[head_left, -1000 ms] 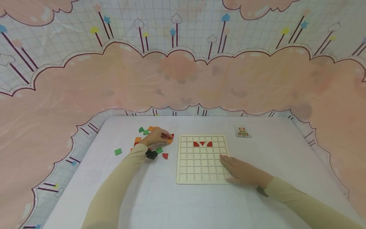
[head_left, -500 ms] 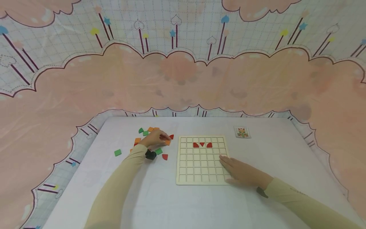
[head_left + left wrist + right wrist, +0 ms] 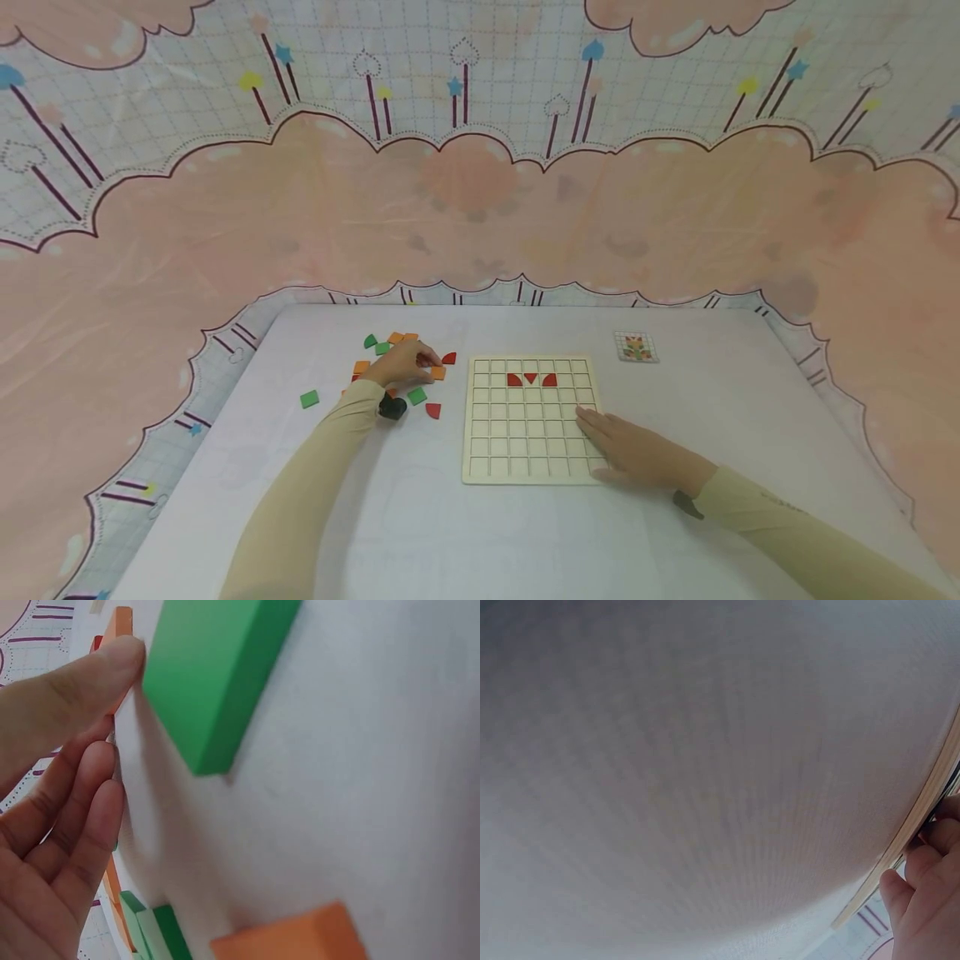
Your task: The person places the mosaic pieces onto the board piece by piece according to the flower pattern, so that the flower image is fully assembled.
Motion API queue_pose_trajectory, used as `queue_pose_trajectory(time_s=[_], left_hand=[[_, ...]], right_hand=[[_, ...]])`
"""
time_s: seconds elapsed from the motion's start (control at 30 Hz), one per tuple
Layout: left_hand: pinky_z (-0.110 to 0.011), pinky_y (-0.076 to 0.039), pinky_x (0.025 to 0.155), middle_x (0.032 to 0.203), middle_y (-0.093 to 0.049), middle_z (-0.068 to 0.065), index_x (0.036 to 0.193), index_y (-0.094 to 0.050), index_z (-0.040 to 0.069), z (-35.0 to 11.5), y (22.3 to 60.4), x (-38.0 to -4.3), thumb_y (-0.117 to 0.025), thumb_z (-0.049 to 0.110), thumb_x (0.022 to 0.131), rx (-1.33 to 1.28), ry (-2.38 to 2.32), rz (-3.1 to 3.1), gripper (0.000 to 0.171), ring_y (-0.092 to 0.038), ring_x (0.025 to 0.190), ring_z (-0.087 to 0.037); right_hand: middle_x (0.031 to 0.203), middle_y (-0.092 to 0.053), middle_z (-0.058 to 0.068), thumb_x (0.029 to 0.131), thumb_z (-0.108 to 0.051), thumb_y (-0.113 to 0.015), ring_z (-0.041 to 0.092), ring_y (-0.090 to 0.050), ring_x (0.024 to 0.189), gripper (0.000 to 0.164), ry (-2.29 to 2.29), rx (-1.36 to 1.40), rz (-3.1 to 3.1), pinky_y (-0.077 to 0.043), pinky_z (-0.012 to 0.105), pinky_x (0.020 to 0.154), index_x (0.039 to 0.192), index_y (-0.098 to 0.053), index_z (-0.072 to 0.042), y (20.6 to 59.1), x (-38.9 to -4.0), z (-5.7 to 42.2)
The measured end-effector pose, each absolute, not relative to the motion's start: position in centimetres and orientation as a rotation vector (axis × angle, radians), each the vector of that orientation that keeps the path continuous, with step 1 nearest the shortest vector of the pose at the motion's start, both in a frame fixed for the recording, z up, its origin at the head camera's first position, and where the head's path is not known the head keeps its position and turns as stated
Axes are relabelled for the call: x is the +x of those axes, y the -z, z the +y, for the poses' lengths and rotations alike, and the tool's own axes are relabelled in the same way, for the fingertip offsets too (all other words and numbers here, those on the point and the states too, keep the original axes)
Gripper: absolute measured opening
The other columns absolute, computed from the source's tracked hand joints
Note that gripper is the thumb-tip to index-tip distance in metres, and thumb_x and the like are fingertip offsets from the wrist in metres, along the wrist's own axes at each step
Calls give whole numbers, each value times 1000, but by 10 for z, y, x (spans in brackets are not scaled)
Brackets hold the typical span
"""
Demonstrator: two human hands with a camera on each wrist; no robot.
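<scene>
My left hand (image 3: 401, 363) pinches an orange square tile (image 3: 439, 374) at the right side of the loose pieces, thumb and index finger at its edges. In the left wrist view the thumb (image 3: 120, 660) overlaps that orange tile (image 3: 120, 619); the index fingertip is mostly hidden. A red quarter-round tile (image 3: 449, 358) lies just beyond it, with a green square tile (image 3: 417, 396) nearer to me. Flat fingers of my right hand (image 3: 637, 450) rest on the right edge of the wooden grid board (image 3: 487, 429). Two red quarter-rounds (image 3: 514, 380) flank a red triangle (image 3: 531, 378) on its second row.
Several green, orange and red tiles (image 3: 362, 367) lie around the left hand. One green square (image 3: 310, 399) sits apart at far left, and a red quarter-round (image 3: 433, 411) is near the board. A small pattern card (image 3: 636, 347) lies at the back right.
The left hand has drawn slightly left and toward me, and the orange tile has come with it, away from the red quarter-round. The right hand stays on the board.
</scene>
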State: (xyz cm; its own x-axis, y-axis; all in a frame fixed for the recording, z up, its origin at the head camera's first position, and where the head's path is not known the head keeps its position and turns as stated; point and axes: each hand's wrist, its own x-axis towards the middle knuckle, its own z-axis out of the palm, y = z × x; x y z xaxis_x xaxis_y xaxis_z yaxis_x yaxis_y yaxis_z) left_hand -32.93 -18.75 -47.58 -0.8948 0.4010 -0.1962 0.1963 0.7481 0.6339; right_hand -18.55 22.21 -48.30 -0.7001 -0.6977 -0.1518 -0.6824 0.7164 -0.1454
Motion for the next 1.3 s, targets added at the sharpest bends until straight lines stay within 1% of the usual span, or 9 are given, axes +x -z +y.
queue_pose_trajectory(time_s=[0.1, 0.37, 0.6, 0.77, 0.93, 1.03, 1.3], left_hand=[[-36, -47, 91, 107, -64, -7, 102, -70, 10, -188, 475, -330, -72, 7, 79, 471, -885, 2632, 23, -54, 97, -22], [-35, -48, 88, 105, -66, -8, 100, -70, 7, -189, 468, -331, -72, 7, 80, 542, -853, 2619, 21, -55, 94, -21], [-27, -49, 81, 99, -68, -6, 100, -71, 8, -184, 465, -330, -75, 10, 78, 581, -912, 2605, 22, -56, 87, -16], [-25, -49, 77, 95, -68, -7, 99, -71, 6, -169, 464, -325, -76, 12, 77, 608, -966, 2605, 24, -56, 81, -15], [-23, -48, 77, 97, -69, -6, 100, -71, 7, -149, 464, -320, -77, 16, 77, 607, -995, 2603, 26, -56, 82, -13], [-22, -47, 75, 95, -69, -6, 100, -71, 7, -135, 466, -316, -77, 18, 77, 633, -998, 2598, 27, -56, 81, -12], [-19, -48, 71, 90, -69, -6, 96, -72, 5, -100, 470, -307, -79, 15, 75, 733, -1068, 2560, 25, -56, 76, -9]], right_hand=[[155, -24, 12, 95, -46, -47, 30, -27, 141, 71, 124, -1129, 2738, -29, 45, 112, 147, -26, -2, 483, -185, 222], [157, -19, 10, 95, -46, -46, 27, -22, 144, 72, 101, -1087, 2715, -25, 42, 115, 149, -22, -4, 484, -186, 222], [157, -19, 9, 95, -45, -46, 26, -21, 144, 71, 72, -1077, 2715, -24, 41, 115, 149, -22, -5, 484, -187, 222], [157, -19, 10, 95, -44, -46, 26, -22, 144, 71, 70, -1089, 2717, -24, 41, 115, 149, -22, -4, 483, -186, 221], [157, -19, 10, 96, -44, -47, 27, -21, 144, 71, 80, -1090, 2718, -24, 41, 116, 148, -22, -3, 482, -186, 220], [157, -19, 9, 96, -44, -47, 27, -21, 144, 71, 82, -1084, 2717, -23, 41, 116, 149, -22, -4, 482, -185, 220], [157, -19, 9, 95, -44, -47, 27, -21, 144, 71, 101, -1074, 2711, -23, 42, 116, 149, -22, -4, 482, -185, 221]])
